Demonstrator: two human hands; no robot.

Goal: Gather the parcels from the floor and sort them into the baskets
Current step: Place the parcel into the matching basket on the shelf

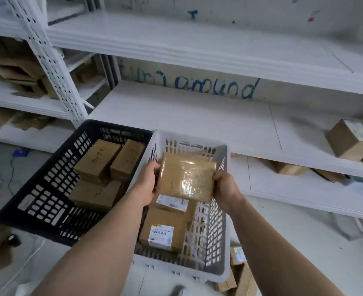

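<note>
- A flat brown parcel [187, 178] wrapped in clear tape is held in the air above the white basket [219, 221].
- The left hand [145, 182] grips its left edge; the right hand [225, 188] grips its right edge, fingers curled round it.
- Two labelled boxes [163, 229] lie in the white basket.
- The black basket [44, 201], touching its left side, holds three brown boxes [97, 159].
- White shelves [197, 118] behind carry more cartons [349, 139].

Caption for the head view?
Left hand and right hand hold a taped parcel over the white basket beside the black basket.
</note>
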